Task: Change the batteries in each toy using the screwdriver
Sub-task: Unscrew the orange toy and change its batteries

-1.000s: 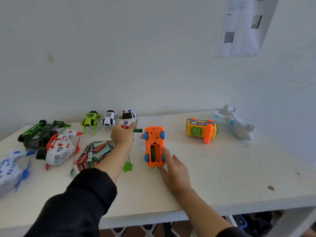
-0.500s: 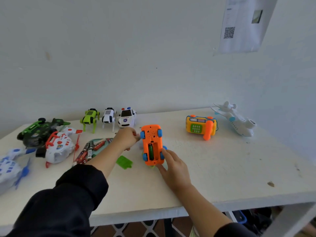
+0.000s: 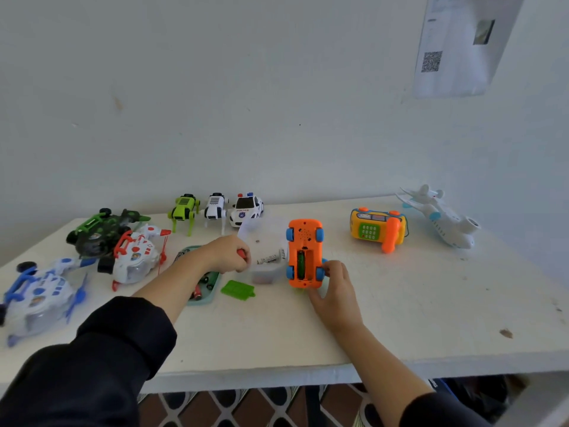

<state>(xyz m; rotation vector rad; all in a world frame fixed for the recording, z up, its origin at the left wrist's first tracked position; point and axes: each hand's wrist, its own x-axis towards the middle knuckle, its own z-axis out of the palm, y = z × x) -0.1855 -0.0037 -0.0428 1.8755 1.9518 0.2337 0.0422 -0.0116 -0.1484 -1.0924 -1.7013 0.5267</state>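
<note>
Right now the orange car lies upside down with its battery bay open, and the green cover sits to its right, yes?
Not quite. The head view shows the green cover to the left of the orange car, which does lie upside down with its bay open.

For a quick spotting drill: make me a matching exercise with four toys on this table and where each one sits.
Things:
1. orange car
2. white airplane
3. police car
4. green cover

Places:
A. far right, near the wall
B. back row, beside the white robot dog
C. flat on the table, just right of the battery tray
D. upside down, held by the right hand

Pairs: 1-D, 2-A, 3-B, 4-C
</note>
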